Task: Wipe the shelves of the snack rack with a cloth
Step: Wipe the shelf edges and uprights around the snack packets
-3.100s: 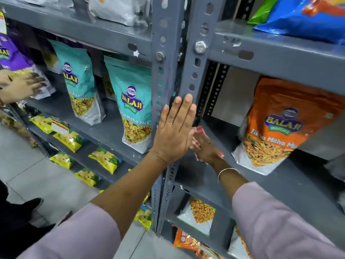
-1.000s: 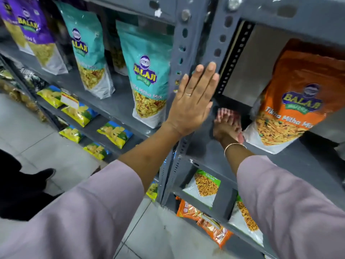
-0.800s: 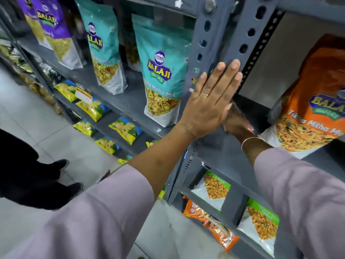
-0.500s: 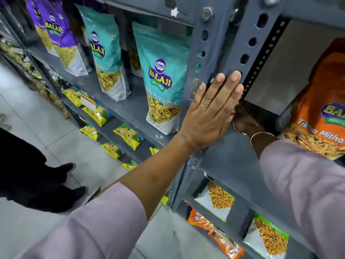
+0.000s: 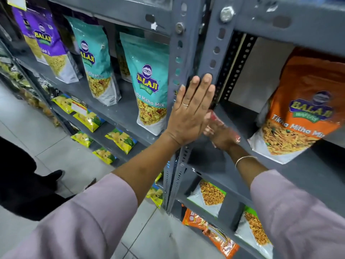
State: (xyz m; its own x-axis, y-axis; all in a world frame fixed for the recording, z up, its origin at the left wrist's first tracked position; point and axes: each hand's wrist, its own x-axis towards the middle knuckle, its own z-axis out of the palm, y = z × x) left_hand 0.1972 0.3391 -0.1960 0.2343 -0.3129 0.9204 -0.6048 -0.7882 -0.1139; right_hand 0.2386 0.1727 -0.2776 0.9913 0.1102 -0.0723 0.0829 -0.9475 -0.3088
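On the grey metal shelf [image 5: 220, 159], the right hand [image 5: 221, 136] presses a red cloth [image 5: 214, 116]; the left hand [image 5: 190, 116] lies flat, fingers [image 5: 206, 85] wide, against the grey perforated post [image 5: 214, 43].

Bare shelf [image 5: 214, 161] left of orange bag [image 5: 302, 109] — upright [image 5: 211, 43] blocks leftward.

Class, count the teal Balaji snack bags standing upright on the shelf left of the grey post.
2. One teal bag stands mid-shelf beside the purple bag; the other teal bag stands next to the post, by the left hand. More packs sit dimly behind them, colours unclear.
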